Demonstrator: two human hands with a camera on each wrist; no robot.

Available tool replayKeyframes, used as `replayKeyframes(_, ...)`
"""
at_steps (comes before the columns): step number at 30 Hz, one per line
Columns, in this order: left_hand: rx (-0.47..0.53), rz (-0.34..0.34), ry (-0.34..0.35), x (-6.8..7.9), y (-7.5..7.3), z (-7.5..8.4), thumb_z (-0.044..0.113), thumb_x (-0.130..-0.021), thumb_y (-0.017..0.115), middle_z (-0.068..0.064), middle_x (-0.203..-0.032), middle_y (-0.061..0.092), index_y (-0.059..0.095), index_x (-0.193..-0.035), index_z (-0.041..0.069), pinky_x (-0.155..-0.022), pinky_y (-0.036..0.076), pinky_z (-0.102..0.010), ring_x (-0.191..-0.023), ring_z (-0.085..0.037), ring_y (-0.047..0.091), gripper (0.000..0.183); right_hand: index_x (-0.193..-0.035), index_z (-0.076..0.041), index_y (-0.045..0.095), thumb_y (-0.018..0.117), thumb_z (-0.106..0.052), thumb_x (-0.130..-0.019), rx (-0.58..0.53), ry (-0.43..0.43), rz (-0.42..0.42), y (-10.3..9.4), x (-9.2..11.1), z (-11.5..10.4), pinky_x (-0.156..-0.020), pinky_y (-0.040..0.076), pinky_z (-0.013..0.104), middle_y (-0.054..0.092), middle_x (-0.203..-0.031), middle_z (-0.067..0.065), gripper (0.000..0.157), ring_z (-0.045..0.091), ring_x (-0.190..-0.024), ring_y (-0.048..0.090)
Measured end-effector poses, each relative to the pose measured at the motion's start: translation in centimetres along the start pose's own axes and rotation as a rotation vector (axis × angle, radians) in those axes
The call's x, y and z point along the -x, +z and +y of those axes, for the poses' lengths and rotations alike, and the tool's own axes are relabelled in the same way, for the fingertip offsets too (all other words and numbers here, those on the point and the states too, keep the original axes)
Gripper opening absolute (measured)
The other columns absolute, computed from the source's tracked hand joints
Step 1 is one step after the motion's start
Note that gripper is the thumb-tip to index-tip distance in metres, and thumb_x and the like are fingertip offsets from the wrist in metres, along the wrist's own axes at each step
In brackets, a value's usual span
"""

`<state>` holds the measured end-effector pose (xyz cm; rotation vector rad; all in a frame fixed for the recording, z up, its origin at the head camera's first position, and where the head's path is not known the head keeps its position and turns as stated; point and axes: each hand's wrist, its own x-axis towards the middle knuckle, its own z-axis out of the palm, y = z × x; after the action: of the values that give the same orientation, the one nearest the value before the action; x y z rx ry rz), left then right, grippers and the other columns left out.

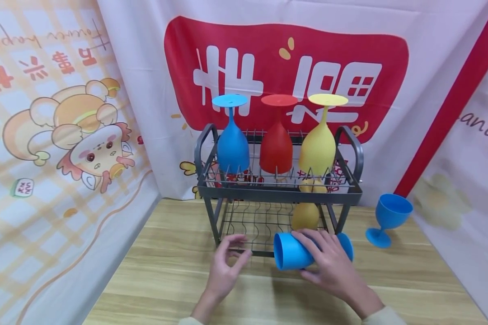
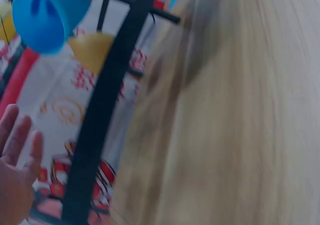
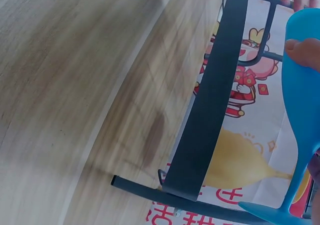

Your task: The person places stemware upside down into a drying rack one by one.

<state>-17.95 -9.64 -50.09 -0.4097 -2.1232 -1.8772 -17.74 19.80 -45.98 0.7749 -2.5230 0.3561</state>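
My right hand [image 1: 329,264] grips a blue goblet [image 1: 290,253] by its bowl, lying sideways with its mouth to the left, in front of the rack's lower tier. In the right wrist view its stem and foot point down, with my thumb across the bowl. My left hand [image 1: 223,268], fingers apart and loosely bent, holds nothing near the lower tier's front left corner. The dark two-tier dish rack [image 1: 278,195] carries upside-down blue [image 1: 232,149], red [image 1: 276,149] and yellow [image 1: 318,151] goblets on top. A yellow goblet [image 1: 305,216] sits at the lower tier's right.
Another blue goblet [image 1: 393,212] stands upright on the wooden table [image 1: 154,275], right of the rack. Printed cloth [image 1: 138,58] hangs behind the rack and along both sides. The rack's curved handles [image 1: 355,153] rise at its two ends.
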Motion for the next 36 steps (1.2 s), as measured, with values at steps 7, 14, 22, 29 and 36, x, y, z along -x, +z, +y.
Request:
replayKeyframes(7,0.001,-0.226,-0.076,-0.5,2.3,2.7,0.022,-0.095,0.078,0.0,-0.161,0.051,0.045,-0.157,0.032,-0.109,0.056,-0.046,-0.142,-0.032,0.053,0.071,-0.154,-0.026,0.053,0.103,-0.045,-0.062,0.0,-0.022,0.01,0.3,-0.4,-0.7,-0.107,0.053,0.065,0.061,-0.147,0.007,0.107,0.036,-0.128,0.061)
replayKeyframes(14,-0.033,-0.339,-0.142,-0.8,3.6,3.6,0.036,-0.093,0.081,-0.007,-0.156,0.053,0.043,-0.157,0.039,-0.107,0.057,-0.048,-0.137,-0.032,0.058,0.075,-0.153,-0.028,0.055,0.102,-0.046,-0.064,0.01,-0.059,0.02,0.5,-0.5,-1.2,-0.106,0.055,0.06,0.06,-0.148,0.004,0.103,0.029,-0.126,0.06)
replayKeyframes(22,-0.033,-0.348,-0.166,-0.9,3.7,3.7,0.035,-0.091,0.083,-0.016,-0.144,0.059,0.051,-0.151,0.034,-0.1,0.061,-0.037,-0.126,-0.031,0.063,0.068,-0.153,-0.029,0.055,0.101,-0.049,-0.066,0.029,-0.05,0.009,0.6,-0.4,-1.6,-0.104,0.056,0.059,0.061,-0.147,0.005,0.101,0.028,-0.124,0.06)
replayKeyframes(29,-0.003,-0.336,-0.166,-1.1,3.8,3.7,0.031,-0.089,0.085,-0.017,-0.141,0.06,0.055,-0.148,0.028,-0.099,0.063,-0.044,-0.124,-0.031,0.065,0.067,-0.153,-0.029,0.055,0.101,-0.049,-0.066,0.031,-0.043,0.014,0.5,-0.2,-1.7,-0.104,0.056,0.059,0.062,-0.147,0.005,0.101,0.027,-0.124,0.06)
replayKeyframes(36,0.036,-0.323,-0.212,-1.1,3.8,3.3,0.03,-0.089,0.086,-0.019,-0.143,0.058,0.056,-0.146,0.027,-0.099,0.063,-0.041,-0.124,-0.032,0.064,0.065,-0.157,-0.028,0.052,0.1,-0.047,-0.068,0.017,-0.028,0.055,0.4,0.5,-2.0,-0.107,0.055,0.061,0.058,-0.151,0.005,0.102,0.031,-0.129,0.06)
